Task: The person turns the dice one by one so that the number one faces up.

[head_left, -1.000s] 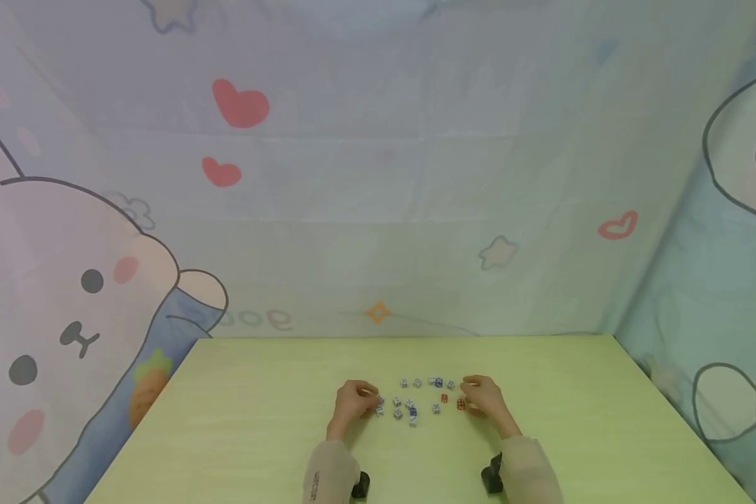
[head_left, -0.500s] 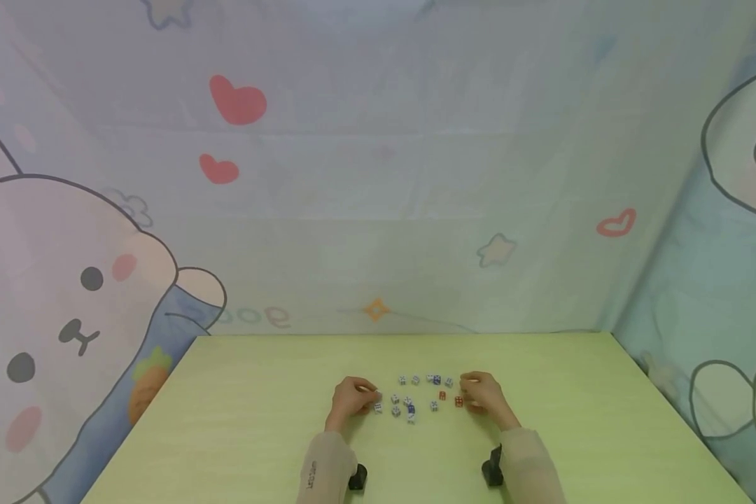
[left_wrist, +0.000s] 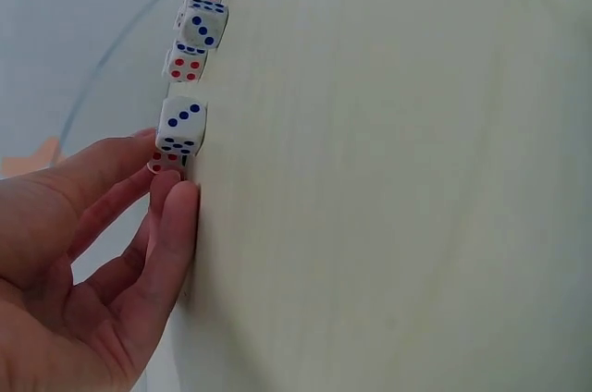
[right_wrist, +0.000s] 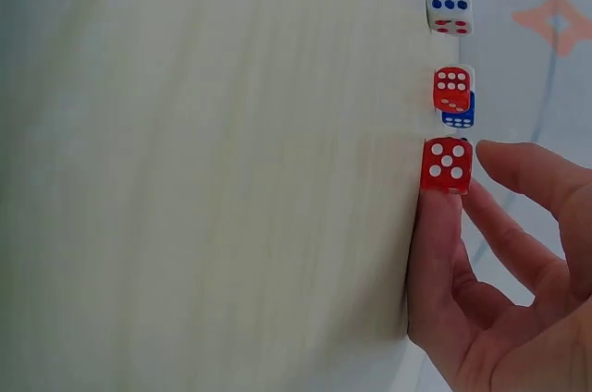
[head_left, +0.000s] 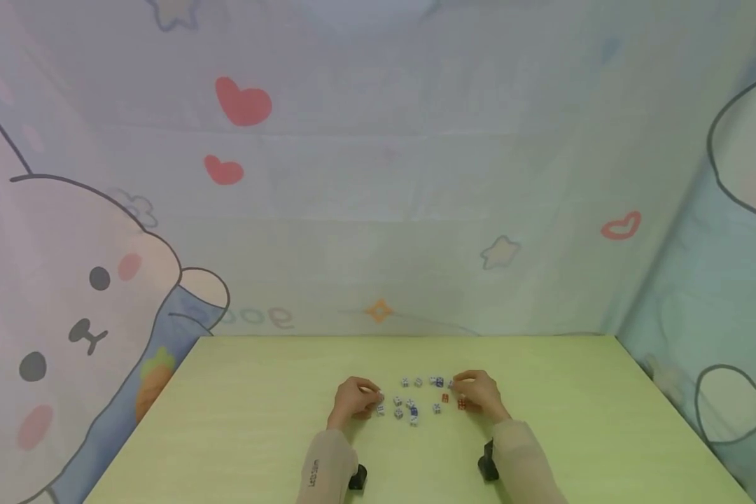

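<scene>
My left hand (head_left: 355,397) is at the left end of the spread of dice. Thumb and forefinger pinch a white die with red pips (left_wrist: 166,163), partly covered by a nearer white die with blue pips (left_wrist: 181,124). Over at the right end, my right hand (head_left: 481,392) has its fingertips right at a white die (head_left: 451,384). A red die (right_wrist: 447,166) stands in front of those fingertips in the right wrist view and hides most of that white die, so I cannot tell whether the fingers grip it.
Several white dice (head_left: 398,414) lie between the hands. Among them are a blue die (head_left: 439,382), another blue die (head_left: 414,411) and a smaller red die (head_left: 444,398). They lie on a pale yellow-green table (head_left: 258,420). Behind it hangs a printed cloth (head_left: 378,175).
My right hand has moved left and slightly forward to the white die at the far right. The left hand stays at its die with little movement.
</scene>
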Demonstrator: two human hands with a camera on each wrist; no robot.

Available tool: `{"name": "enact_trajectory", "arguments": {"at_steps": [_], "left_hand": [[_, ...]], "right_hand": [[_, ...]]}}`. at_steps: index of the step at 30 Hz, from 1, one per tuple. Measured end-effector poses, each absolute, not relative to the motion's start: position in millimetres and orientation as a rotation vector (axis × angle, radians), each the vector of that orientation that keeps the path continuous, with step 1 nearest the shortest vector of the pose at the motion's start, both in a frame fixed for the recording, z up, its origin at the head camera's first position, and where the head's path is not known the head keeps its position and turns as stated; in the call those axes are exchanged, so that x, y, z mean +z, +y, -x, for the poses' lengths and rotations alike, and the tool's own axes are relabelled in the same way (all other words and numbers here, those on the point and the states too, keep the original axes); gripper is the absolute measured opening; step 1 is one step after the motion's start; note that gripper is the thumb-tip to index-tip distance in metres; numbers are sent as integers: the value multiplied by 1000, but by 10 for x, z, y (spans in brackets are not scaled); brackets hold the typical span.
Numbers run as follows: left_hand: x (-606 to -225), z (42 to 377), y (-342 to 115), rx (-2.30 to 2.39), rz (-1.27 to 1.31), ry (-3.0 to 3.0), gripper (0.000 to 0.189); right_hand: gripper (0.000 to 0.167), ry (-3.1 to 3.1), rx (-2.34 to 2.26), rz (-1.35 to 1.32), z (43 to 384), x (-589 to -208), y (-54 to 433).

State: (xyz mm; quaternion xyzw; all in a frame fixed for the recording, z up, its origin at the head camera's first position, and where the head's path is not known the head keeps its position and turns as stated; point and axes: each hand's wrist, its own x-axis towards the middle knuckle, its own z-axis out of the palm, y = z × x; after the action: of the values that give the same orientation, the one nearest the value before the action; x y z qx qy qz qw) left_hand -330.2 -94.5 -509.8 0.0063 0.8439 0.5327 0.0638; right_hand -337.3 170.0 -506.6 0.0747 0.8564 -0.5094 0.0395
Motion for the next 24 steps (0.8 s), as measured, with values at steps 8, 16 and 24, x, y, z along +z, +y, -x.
{"name": "enact_trajectory", "arguments": {"at_steps": [8,16,24], "left_hand": [[-5100,3292,-941,1611,-17,2540,18],[-5136,3282,-939,1615,-42,2544,18],[-5105,3291,-937,1605,-31,2575,16]], "right_hand": [[27,2718,-1472,-191,3395,-5090,1681],[20,2728,-1441,-215,3391,-5134,1682],[19,2759,-1415,-195,3401,-5095,1689]]}}
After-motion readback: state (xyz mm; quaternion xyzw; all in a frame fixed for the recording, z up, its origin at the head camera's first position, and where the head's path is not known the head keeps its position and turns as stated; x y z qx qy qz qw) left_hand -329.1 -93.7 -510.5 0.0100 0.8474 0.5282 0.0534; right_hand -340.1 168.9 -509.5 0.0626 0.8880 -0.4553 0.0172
